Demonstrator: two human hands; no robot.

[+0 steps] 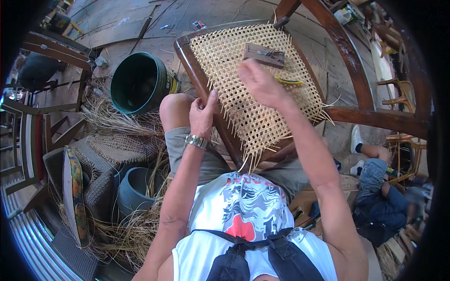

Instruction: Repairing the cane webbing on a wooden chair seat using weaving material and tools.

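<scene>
Plank floor workshop: a dark green bucket (140, 83) and a grey pot (136, 187) stand near loose straw.
The left hand (202, 114) has its grip clamped on the chair frame (197, 70); the right hand (260, 84) rests fingers together on the cane seat (253, 107).

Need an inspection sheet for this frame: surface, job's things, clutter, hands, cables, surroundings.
Surface: plank floor, worn, strewn with cane scraps.
Job's things: chair tilted on the lap; woven cane seat with loose strand ends at the near edge; wood block and yellow tool lying on it.
Clutter: green bucket, grey pot, cane heap.
Hands: left hand grips the chair frame; right hand over the weave, grasp unclear.
Cables: nothing seen.
Surroundings: seated person at right, other chairs at left.
</scene>
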